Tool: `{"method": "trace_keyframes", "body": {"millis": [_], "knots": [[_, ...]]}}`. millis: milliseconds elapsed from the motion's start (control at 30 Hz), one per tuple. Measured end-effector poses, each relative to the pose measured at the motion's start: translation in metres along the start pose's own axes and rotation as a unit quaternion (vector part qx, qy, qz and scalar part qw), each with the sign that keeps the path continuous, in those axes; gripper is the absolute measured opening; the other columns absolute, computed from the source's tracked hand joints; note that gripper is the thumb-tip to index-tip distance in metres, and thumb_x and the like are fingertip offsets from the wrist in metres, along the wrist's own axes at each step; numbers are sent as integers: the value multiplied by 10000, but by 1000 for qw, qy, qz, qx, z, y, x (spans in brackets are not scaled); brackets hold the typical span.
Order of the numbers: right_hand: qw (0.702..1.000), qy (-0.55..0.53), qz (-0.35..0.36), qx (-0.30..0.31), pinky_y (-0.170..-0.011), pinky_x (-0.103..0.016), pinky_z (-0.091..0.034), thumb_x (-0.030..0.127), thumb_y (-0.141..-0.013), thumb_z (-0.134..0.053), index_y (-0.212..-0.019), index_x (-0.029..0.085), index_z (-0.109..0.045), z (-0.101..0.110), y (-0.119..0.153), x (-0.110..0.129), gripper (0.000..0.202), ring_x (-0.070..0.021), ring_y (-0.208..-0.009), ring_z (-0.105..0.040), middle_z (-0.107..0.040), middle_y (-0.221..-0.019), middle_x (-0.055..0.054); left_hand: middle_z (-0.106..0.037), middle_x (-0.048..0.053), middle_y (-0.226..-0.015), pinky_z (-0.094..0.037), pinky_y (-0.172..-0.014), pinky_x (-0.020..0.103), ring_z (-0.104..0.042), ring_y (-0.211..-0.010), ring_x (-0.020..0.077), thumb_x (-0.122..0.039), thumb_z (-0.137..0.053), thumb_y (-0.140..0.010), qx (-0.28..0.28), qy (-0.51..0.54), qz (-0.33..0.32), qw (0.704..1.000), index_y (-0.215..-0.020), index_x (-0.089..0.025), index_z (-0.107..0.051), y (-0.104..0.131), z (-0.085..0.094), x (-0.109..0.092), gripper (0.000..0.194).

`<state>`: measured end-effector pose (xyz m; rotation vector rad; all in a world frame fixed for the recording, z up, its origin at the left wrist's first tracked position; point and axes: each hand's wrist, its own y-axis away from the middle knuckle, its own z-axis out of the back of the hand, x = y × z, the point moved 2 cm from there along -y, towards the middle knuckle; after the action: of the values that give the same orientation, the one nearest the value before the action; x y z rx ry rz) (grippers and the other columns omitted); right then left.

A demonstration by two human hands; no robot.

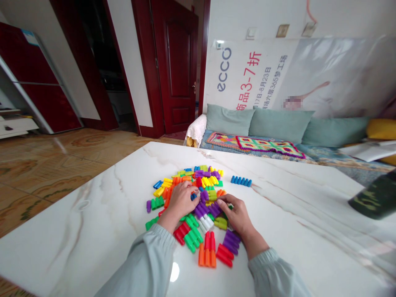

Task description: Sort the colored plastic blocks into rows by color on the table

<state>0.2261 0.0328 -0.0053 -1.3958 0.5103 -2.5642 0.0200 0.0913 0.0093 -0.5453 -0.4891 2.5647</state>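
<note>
A heap of colourful plastic building blocks, shaped like rows of joined bullets, lies on a white marble-look table [102, 206]. My left hand [182, 200] reaches into the left side of the heap. Its fingers are curled round a blue block [194, 196]. My right hand [236, 212] is at the heap's right side, thumb and forefinger pinched beside purple blocks [215, 209]; what they hold, if anything, is hidden. Between the hands lie a white block [206, 223] and an olive block [211, 195]. Nearer me are green blocks [193, 238] and an orange block [207, 256] joined to red.
A separate blue block row [241, 181] lies right of the heap. At the table's right edge stands a dark camouflage-patterned object [374, 196]. Behind the table is a sofa with green cushions [280, 127]. A dark red door [176, 70] stands further back.
</note>
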Motion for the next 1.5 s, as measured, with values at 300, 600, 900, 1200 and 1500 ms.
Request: {"method": "trace_keyframes", "body": {"millis": [300,600,900,1200,1500], "knots": [[1000,1,-2,6,-715,-283,-476,423,-897,-570,-862,200,-721,0,0,1,271,-181,-750,-645,-721,-814,-28,-665,91,-1006,-453,-929,410,-591,-1017,282,-389,-641,-839,2,-16,28,999,-982,-217,-733,-2,-7,7,242],[1000,-2,3,3,-707,-277,-477,437,-900,-569,-863,203,-713,0,0,1,277,-173,-739,-639,-716,-805,-23,-633,83,-1002,-459,-924,414,-584,-1026,278,-393,-691,-808,18,2,38,999,-977,-225,-726,-3,-10,10,241],[1000,-2,2,4,-708,-280,-482,432,-903,-568,-847,208,-709,0,0,1,271,-177,-735,-637,-717,-802,-22,-578,63,-1008,-515,-904,364,-608,-988,215,-72,-629,-801,-88,108,16,990,-907,-208,-702,-6,-5,10,187],[1000,-3,0,7,-704,-281,-488,434,-901,-565,-854,208,-718,0,0,0,278,-184,-735,-646,-724,-801,-28,-682,84,-1146,-496,-980,373,-637,-1097,224,-285,-570,-896,-185,366,85,908,-1081,-205,-654,-7,3,12,219],[1000,-2,6,8,-702,-278,-494,450,-905,-558,-867,202,-721,0,0,-2,300,-185,-742,-658,-733,-812,-31,-663,162,-1246,-591,-683,296,-723,-959,251,-467,-677,-819,-113,644,188,733,-1218,-187,-544,-8,-6,11,505]]}}
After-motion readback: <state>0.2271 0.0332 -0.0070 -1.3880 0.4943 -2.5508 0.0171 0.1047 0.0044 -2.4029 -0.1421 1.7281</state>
